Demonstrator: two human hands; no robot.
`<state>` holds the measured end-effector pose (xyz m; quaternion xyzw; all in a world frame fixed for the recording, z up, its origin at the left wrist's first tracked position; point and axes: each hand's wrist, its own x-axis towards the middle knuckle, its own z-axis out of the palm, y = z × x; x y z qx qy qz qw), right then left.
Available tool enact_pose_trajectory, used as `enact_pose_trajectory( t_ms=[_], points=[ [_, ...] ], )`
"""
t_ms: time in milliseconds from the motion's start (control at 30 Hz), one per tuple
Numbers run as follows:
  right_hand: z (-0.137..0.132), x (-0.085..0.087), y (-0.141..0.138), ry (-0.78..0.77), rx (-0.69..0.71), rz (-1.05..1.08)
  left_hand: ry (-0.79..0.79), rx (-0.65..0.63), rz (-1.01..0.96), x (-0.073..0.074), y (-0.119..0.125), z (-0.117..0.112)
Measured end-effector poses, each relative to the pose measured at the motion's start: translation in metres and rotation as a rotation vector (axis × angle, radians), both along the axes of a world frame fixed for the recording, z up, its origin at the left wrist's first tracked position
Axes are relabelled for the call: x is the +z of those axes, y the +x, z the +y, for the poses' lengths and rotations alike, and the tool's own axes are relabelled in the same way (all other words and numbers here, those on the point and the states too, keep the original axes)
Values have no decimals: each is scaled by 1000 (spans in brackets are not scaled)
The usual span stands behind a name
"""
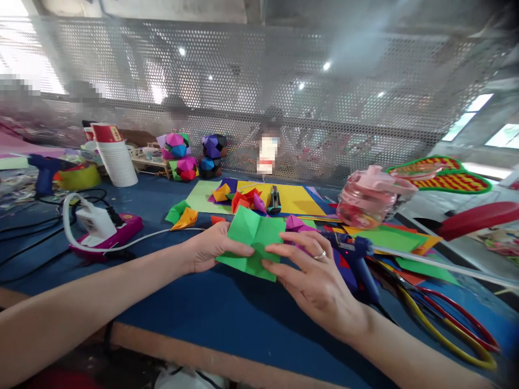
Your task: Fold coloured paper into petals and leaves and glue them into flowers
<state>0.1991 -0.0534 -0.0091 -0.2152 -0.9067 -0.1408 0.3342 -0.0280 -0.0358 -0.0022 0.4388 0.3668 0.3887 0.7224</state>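
While a creased green paper [246, 233] is held above the near side of the blue table [194, 324], its left edge is clamped between the thumb and the fingers of the left hand [213, 246]. Its right part is touched by the spread fingertips of the right hand [320, 281], on which a ring [320, 255] is worn; because the right thumb is hidden, it cannot be told whether the paper is pinched there too. To the right, scissors [406, 285] with red and yellow handles are laid near a blue glue gun [362, 266]. Farther away, a stapler [274, 200] is seen by a yellow sheet [302, 201], and a pink bottle [367, 200] is placed to their right. Behind, coloured paper balls [178, 154] are stacked before a perforated screen [227, 70]
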Motion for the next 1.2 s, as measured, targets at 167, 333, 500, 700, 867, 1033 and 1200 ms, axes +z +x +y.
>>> enact_pose_trajectory(
  t_ms=[167, 333, 500, 700, 867, 1033, 1200],
  points=[
    [2, -2, 0, -29, 28, -10, 37, -52, 19, 0, -1, 0],
    [1, 1, -1, -54, 37, 22, 59, -53, 38, -1, -1, -1],
    [0, 5, -1, -72, 33, 47, 32, -46, 66, 2, 1, -3],
    [-3, 8, -1, -46, 134, 47, 166, -55, 278, 1, -2, -2],
    [-3, 5, 0, -107, 240, -19, 1022, 143, 840, -1, -16, -11],
    [-5, 5, -3, -276, 363, -149, 1511, -201, 929, -10, -28, -33],
    [-7, 9, -5, -433, 395, -206, 1577, -278, 798, -19, -30, -47]
  ],
)
